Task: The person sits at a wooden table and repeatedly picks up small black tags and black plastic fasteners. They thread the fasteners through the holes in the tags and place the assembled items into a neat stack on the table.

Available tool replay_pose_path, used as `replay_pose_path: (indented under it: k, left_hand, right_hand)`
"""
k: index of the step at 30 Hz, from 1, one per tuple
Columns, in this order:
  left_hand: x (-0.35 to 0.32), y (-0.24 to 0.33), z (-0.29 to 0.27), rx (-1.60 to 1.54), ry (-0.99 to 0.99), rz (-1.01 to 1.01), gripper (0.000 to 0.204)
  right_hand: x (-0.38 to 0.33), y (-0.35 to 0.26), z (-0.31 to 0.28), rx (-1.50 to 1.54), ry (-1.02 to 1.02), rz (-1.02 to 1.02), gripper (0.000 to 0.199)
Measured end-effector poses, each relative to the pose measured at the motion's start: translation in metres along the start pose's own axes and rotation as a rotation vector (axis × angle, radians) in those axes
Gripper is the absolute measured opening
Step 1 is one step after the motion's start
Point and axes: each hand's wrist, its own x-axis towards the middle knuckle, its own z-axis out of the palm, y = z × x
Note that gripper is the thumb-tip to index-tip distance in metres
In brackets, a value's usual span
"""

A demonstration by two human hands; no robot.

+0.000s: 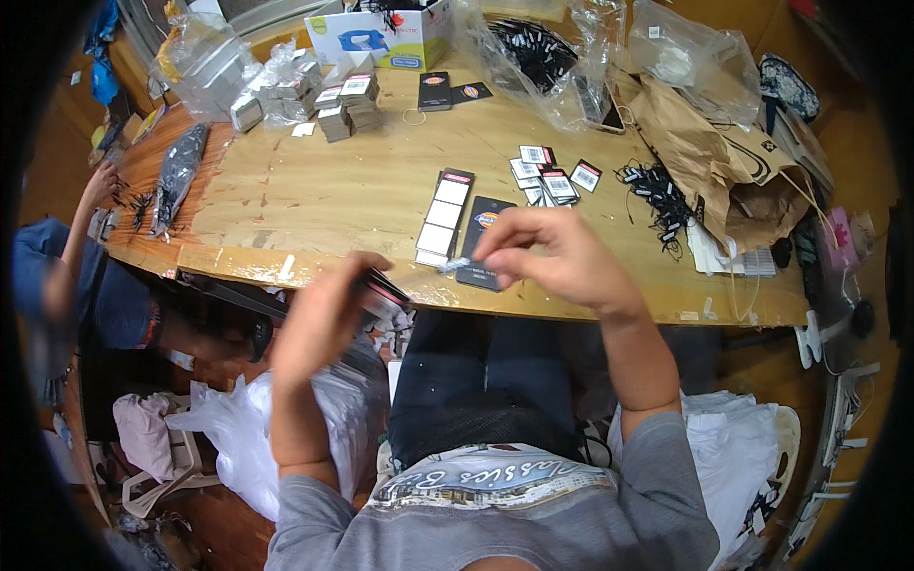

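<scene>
My left hand (319, 319) is closed around some black hang tags (383, 290) just off the table's front edge; it is slightly blurred. With thumb and forefinger pinched, my right hand (547, 257) holds what looks like a tag string (447, 266), smeared by motion, in the space between my hands. Beneath the right hand lies a black hang tag with an oval logo (487, 219). Beside it is a long black tag strip with white label panels (443, 217). Small white-and-red barcode tags (557, 186) form a loose pile farther back.
Black tag strings (662, 195) lie tangled beside a brown paper bag (733, 157) at right. Stacked tags (347, 100), a white-and-blue box (381, 38) and a plastic bag of black strings (533, 57) stand at the back. Another person's hand (102, 183) is at far left.
</scene>
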Motion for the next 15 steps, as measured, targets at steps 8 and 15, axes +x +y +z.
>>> replay_pose_path:
  k: [8, 15]
  left_hand:
    - [0.067, -0.049, -0.039, 0.898, -0.367, 0.317, 0.027]
    - [0.108, -0.048, -0.010, 0.493, -0.346, 0.320, 0.036]
  right_hand:
    - [0.010, 0.086, 0.114, 0.217, -0.164, 0.111, 0.015]
    - [0.003, 0.054, 0.047, -0.837, 0.132, -0.285, 0.022]
